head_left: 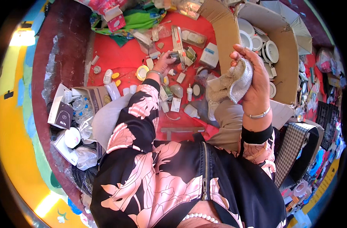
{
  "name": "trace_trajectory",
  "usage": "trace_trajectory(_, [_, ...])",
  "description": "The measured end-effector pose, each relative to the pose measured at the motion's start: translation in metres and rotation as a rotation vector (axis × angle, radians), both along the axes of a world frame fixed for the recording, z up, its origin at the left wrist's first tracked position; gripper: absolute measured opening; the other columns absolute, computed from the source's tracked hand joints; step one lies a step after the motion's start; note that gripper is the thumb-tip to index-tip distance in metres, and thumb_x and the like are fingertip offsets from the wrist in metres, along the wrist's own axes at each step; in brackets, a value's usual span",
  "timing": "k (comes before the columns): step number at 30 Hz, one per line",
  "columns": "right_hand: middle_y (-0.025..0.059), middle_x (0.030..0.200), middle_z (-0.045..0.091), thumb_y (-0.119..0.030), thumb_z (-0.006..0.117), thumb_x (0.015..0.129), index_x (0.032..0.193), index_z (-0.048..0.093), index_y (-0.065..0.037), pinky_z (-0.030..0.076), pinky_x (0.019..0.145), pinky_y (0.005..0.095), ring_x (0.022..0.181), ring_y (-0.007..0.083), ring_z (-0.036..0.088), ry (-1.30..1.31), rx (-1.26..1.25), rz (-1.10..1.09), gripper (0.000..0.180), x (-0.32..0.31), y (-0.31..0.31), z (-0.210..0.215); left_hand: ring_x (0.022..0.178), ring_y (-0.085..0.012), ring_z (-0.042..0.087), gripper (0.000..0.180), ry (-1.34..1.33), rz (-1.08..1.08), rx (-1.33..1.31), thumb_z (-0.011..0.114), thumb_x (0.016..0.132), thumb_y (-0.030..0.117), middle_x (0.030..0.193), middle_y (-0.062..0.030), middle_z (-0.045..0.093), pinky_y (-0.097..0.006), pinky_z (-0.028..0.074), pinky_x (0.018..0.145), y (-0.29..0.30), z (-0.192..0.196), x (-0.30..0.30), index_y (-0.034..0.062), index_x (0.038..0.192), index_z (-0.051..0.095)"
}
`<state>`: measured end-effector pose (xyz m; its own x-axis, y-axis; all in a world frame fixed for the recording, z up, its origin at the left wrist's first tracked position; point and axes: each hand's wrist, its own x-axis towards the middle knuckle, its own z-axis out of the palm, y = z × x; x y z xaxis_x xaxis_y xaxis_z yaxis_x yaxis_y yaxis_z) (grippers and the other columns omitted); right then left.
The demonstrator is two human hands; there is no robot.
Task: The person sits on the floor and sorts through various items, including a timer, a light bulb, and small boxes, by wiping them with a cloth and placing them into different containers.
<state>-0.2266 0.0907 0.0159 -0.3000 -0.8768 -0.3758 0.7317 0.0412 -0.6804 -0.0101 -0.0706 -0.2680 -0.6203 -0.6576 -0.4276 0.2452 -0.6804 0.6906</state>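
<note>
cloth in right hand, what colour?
Beige-grey, off-white knit cloth, bunched in the right hand; head view.

A cluttered workshop floor — small electrical parts (177, 49), a cardboard box (287, 49) of round fittings

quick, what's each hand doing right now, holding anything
Left hand: reaching into the small parts on the red floor, fingers curled on one; the grip cannot be told.
Right hand: closed, holding a grey cloth.
</note>
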Motion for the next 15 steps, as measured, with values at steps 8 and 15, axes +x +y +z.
trace_trajectory(8, [0.0114,0.107,0.06,-0.004,0.056,0.083,0.111,0.055,0.003,0.046,0.091,0.0331,0.099,0.0221,0.058,-0.196,-0.186,-0.079,0.029,-0.024,-0.005,-0.006,0.112,-0.0314,0.052,0.069,0.781,-0.123,-0.085,0.055,0.079,0.049,0.125,-0.0138,0.051,-0.04,0.048,0.076,0.023,0.201,-0.001,0.0062,0.13,0.039])
trace_trajectory(15, [0.0079,0.11,0.06,-0.011,0.054,0.087,0.109,0.057,-0.004,0.045,0.092,0.0351,0.103,0.0202,0.057,-0.283,-0.219,-0.234,0.023,-0.034,-0.006,-0.024,0.081,-0.0221,0.052,0.035,0.579,0.096,-0.106,0.044,0.092,0.032,0.102,-0.0086,0.058,-0.031,0.043,0.061,0.045,0.257,0.014,0.0071,0.115,0.051])
